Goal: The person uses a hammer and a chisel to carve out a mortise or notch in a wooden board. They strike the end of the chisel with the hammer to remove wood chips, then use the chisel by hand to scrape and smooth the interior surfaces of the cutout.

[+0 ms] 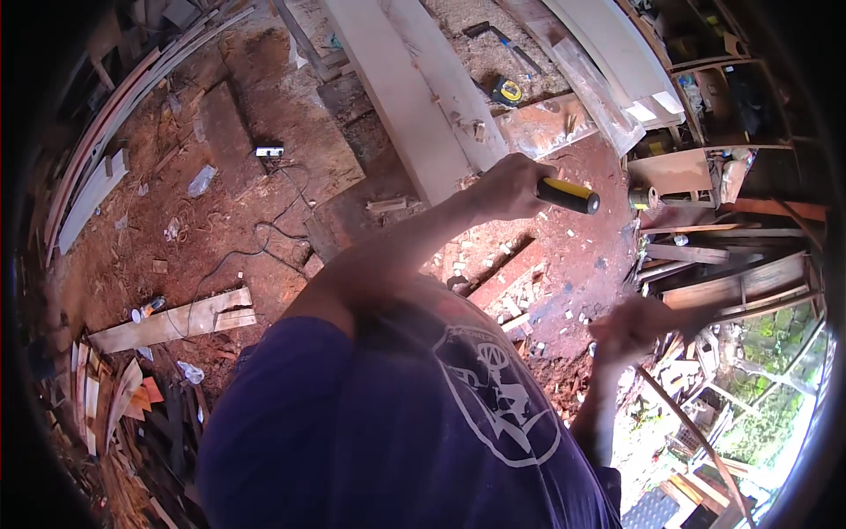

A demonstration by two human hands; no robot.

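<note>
My left hand (515, 185) grips a tool by its yellow-and-black handle (567, 193), held above the reddish floor beside two long pale boards (397, 97); the tool's other end is hidden by the hand. My right hand (630, 326) is lower down at the right, blurred by motion, with a dark smeared shape extending rightward from it; I cannot make out what, if anything, it holds. A yellow tape measure (506, 91) and a black L-shaped tool (502, 44) lie beyond the boards.
A power strip (269, 152) with trailing cable (256, 238) lies on the dirt floor (150, 220) among offcuts. A short plank (167, 322) lies at left. Stacked timber (101, 388) lines the left edge; cluttered shelving (705, 176) and scrap wood stand along the right.
</note>
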